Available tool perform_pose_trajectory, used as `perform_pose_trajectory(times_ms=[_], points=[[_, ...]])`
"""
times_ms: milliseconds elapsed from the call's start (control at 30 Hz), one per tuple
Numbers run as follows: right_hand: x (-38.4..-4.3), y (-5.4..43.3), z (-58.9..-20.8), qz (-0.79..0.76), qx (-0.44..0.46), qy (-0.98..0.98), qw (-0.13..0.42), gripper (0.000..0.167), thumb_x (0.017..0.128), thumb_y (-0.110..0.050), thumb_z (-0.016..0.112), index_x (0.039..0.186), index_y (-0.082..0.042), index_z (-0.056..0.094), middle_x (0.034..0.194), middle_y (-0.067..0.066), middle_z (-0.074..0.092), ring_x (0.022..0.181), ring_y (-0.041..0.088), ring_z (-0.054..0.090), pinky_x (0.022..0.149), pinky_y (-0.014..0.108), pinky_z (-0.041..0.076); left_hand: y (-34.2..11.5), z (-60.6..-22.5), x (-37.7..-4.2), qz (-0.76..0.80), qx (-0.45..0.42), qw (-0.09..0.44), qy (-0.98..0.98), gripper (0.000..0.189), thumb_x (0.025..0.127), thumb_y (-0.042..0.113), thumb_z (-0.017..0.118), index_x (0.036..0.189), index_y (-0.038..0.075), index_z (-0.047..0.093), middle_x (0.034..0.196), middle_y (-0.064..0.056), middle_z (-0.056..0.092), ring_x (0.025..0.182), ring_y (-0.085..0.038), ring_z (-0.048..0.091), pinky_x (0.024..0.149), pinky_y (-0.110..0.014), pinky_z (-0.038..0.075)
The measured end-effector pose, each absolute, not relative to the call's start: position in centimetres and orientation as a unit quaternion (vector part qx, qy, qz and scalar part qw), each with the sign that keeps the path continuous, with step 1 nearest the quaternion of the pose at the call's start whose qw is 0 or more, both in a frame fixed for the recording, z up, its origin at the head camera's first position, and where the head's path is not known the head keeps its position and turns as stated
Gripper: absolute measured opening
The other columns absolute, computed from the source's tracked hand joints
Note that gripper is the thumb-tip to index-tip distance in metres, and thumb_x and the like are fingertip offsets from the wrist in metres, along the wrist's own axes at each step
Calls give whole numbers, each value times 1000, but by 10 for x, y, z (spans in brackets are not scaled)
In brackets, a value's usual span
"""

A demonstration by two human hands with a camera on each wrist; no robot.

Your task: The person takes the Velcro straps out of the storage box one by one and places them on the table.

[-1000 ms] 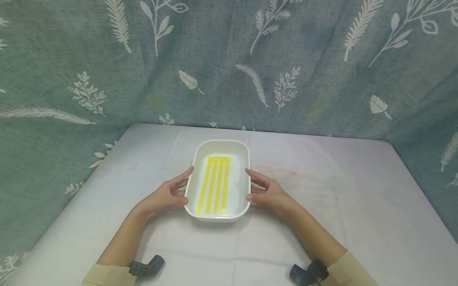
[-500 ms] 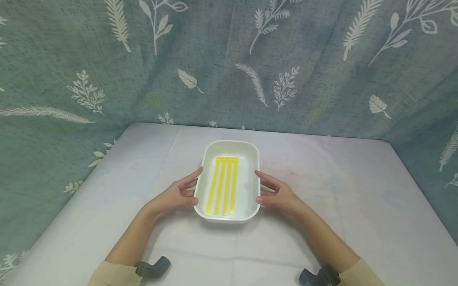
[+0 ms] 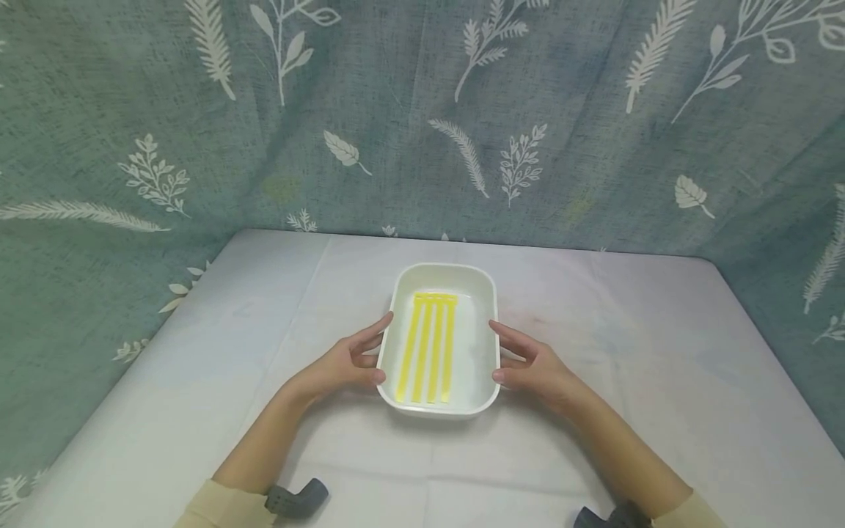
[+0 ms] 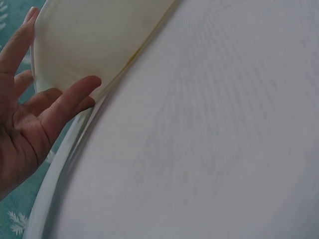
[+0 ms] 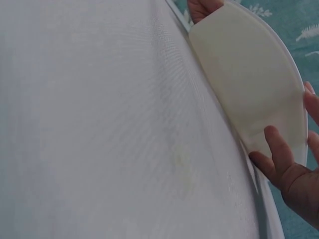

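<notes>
In the head view a white rectangular dish (image 3: 477, 359) with rounded corners sits low over the table's middle. Several yellow strips (image 3: 435, 352) lie side by side on its floor, joined by a short yellow band at the far end. My left hand (image 3: 346, 363) holds the dish's left side, thumb at the rim and fingers spread along the wall. On the opposite side my right hand (image 3: 541, 370) holds it the same way. Both wrist views show the cream outer wall (image 4: 79, 45) close over the cloth, with fingers against it.
A white cloth (image 3: 660, 381) with faint creases covers the table. Behind it hangs a green-blue curtain (image 3: 396, 191) with white leaf prints. Dark devices are strapped to the left wrist (image 3: 297, 500) and the right wrist (image 3: 614, 518).
Both hands have moved the dish steadily to the right and slightly nearer, keeping their hold on its sides. The yellow strips travel with it.
</notes>
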State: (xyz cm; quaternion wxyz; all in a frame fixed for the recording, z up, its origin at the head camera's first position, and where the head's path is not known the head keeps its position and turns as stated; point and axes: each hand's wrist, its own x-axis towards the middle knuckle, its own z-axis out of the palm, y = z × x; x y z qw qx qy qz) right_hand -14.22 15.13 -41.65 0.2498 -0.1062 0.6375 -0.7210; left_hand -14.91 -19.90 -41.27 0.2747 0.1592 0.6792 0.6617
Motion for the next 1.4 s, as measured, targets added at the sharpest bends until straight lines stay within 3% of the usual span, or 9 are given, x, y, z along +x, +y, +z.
perform_pose_trajectory(times_ms=[700,1200,1400], points=[[-128,194,-413,-700,-82,668,240,83,80,-2,70,150,-16,28,151,20,26,133,37,39,92,29,51,-155,-413,-147,660,179,287,671,100,77,10,78,153,24,14,156,-10,22,128,-33,46,91,-40,53],[-122,206,-409,-677,-50,697,232,85,78,-5,75,149,-18,30,152,23,25,132,41,39,97,39,49,-139,-413,-143,665,174,290,666,99,78,5,76,153,24,15,156,-12,20,129,-33,46,89,-42,54],[-121,208,-408,-673,-55,700,232,83,79,-6,74,149,-18,31,151,24,25,131,41,40,98,39,48,-141,-415,-145,656,171,279,680,93,79,5,76,152,25,21,156,-9,24,125,-31,51,89,-41,54]])
